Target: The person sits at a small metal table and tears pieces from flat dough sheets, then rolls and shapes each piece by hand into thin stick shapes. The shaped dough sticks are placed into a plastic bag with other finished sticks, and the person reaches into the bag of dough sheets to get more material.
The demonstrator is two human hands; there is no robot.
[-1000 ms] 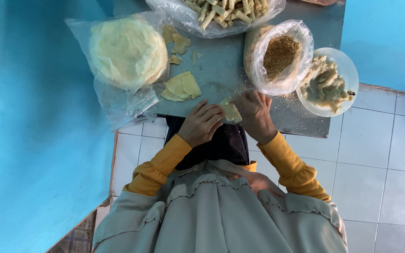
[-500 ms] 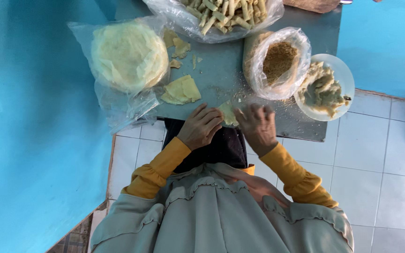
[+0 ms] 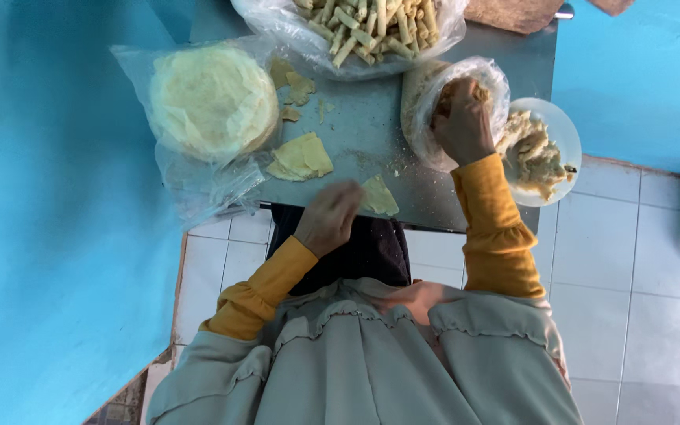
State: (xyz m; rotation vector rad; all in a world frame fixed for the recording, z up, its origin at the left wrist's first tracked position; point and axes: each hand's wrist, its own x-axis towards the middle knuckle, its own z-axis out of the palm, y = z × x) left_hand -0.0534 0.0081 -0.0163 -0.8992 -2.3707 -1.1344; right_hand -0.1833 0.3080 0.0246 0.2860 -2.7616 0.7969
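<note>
On the grey metal table [image 3: 356, 149], my left hand [image 3: 328, 216] rests beside a pale yellow triangular wrapper piece [image 3: 378, 197], fingers pressed together, blurred. My right hand [image 3: 463, 122] reaches into the clear plastic bag of brown crumbs [image 3: 419, 102]; finger state indeterminable.

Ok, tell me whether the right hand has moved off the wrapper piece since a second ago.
Yes. The right hand has left the wrapper piece at the table's near edge and gone up into the bag of crumbs.

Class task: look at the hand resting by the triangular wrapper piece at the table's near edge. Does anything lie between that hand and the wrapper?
Nothing visible does. The left hand sits right beside the triangular wrapper piece on the grey table, fingertips at its edge. The right hand is away, inside the bag of crumbs.
</note>
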